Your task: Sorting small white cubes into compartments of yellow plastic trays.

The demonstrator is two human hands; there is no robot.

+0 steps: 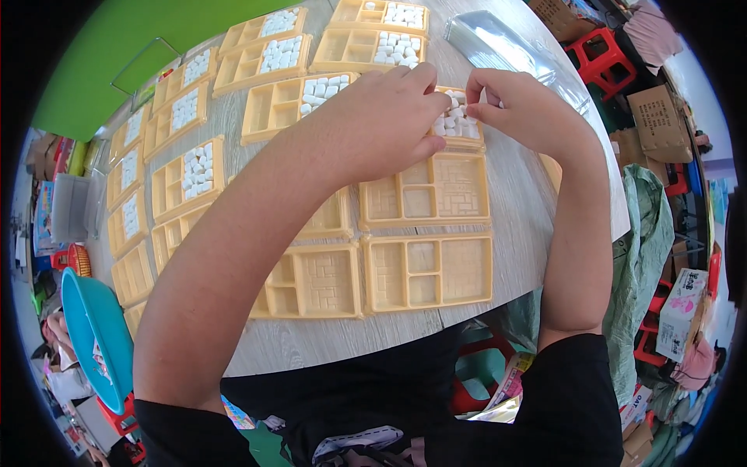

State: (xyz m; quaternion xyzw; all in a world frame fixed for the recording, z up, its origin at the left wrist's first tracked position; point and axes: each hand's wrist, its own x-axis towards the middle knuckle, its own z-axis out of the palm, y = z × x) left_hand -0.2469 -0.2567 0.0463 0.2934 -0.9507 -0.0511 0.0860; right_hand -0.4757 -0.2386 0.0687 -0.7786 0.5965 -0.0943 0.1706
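Both hands over the far yellow plastic compartment tray (461,134) of small white cubes (451,123): left hand (381,117) curled, fingertips touching the tray's left side; right hand (517,105) pinching at cubes, directly above, nearer.

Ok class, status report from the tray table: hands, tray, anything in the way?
Left hand and right hand both over the yellow tray, fingertips at its white cubes. Grip unclear. Two empty trays nearer. Nothing blocking.

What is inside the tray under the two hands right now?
Small white blocks fill the one compartment showing in that yellow tray, between the left hand and the right hand. The left hand covers the tray's other compartments, so their contents cannot be seen.
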